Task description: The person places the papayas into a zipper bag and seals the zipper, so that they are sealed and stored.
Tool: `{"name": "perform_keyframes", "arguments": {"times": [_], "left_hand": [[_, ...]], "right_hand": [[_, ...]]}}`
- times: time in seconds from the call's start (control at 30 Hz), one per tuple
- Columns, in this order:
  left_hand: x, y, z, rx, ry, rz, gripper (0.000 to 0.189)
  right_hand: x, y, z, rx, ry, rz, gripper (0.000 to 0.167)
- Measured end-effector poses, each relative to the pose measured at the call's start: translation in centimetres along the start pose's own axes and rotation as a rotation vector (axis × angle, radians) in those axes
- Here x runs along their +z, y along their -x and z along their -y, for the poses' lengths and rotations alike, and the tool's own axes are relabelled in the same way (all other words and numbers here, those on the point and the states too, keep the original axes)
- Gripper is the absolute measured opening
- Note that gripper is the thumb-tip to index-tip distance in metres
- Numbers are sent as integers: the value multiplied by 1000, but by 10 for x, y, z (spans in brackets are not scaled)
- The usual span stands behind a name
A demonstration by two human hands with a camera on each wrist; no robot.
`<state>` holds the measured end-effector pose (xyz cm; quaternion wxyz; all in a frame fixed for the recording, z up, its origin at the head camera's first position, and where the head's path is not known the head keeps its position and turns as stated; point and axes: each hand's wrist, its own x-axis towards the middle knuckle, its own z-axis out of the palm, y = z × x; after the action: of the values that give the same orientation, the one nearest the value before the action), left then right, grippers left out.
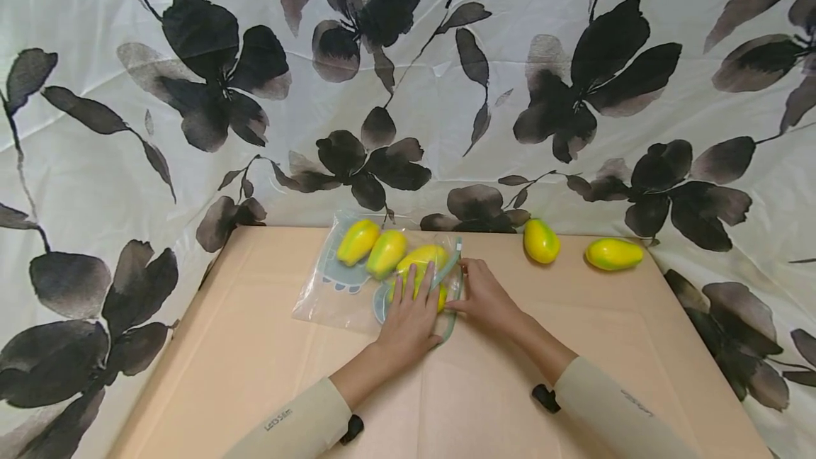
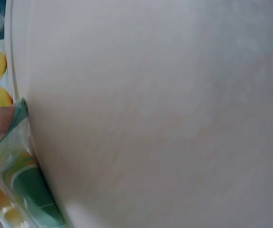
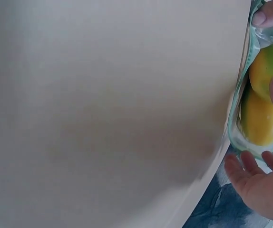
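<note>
A clear zip bag with a green-edged mouth lies on the board, with several yellow-green mango-shaped fruits inside; one such fruit sits at its far left end. My left hand rests on the bag near the mouth, fingers straight and spread over the fruit. Its thumb touches the green edge in the right wrist view. Beside the mouth, my right hand has its fingers loosely extended. In the right wrist view, that hand's thumb lies over a bagged fruit, its other fingers near the bag's rim.
Two loose yellow-green fruits lie at the back right, one upright-looking and one on its side. The tan board meets a floral cloth behind and at both sides.
</note>
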<state>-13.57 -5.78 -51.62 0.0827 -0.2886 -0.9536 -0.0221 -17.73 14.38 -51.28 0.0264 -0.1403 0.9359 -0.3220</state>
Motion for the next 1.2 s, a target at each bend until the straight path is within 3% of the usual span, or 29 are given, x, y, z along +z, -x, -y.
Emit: {"name": "perform_keyframes", "arguments": {"times": [0.2,0.57,0.87,1.2], "left_hand": [[0,0,1,4,-7,17,112],[3,-1,5,4,-10,-1,109],[3,-1,8,-5,24,-3,108],[1,1,9,-13,41,11,105]], "right_hand": [[2,2,3,14,32,-3,100],[-15,14,-14,73,-61,-10,94],[-47,22,-40,114,-72,-55,90],[-98,11,-75,150,60,-203,96]]}}
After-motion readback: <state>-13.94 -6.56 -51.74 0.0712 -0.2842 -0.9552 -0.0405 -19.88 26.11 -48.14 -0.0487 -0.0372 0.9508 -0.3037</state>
